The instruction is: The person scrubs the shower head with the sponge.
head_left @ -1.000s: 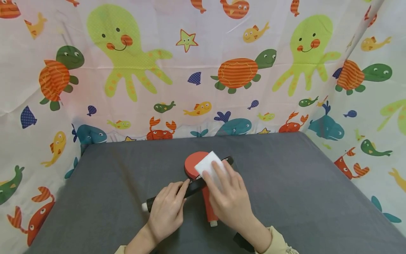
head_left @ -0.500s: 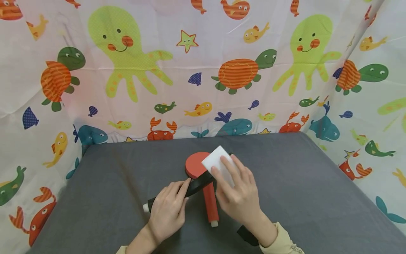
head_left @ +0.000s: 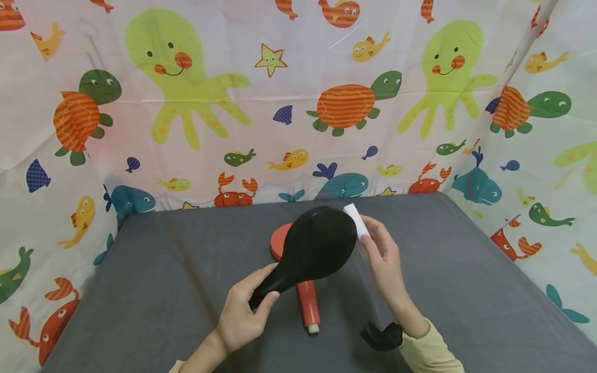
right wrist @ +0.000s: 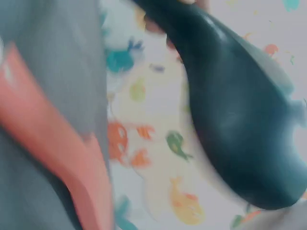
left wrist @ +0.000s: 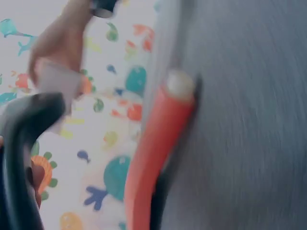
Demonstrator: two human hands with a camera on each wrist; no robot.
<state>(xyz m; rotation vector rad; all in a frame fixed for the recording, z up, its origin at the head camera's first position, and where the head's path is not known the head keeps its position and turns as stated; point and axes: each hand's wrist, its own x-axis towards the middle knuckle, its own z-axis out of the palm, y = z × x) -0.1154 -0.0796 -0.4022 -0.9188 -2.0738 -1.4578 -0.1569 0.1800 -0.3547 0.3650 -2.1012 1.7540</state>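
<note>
My left hand (head_left: 244, 313) grips the handle of a black paddle-shaped thing (head_left: 322, 241), raised above the table. Its smooth, rounded oval face is turned to the head view; the other side is hidden. At its right edge, my right hand (head_left: 384, 259) pinches a white sponge block (head_left: 356, 220) between thumb and fingers. Contact between sponge and paddle is hard to tell. Behind and below lies a red thing (head_left: 308, 305) with a round head and a white-tipped handle, partly covered by the black one. The right wrist view shows the black paddle (right wrist: 240, 110) large and blurred.
A grey cloth-covered table (head_left: 177, 269) spreads beneath both hands. Its back and sides meet a white curtain (head_left: 298, 129) printed with sea animals. A black wrist-worn piece (head_left: 382, 336) hangs beside the right forearm.
The black thing has turned from edge-on to broad side facing the head view, and the left hand has rolled with it. The right hand has shifted right with the sponge, now seen edge-on.
</note>
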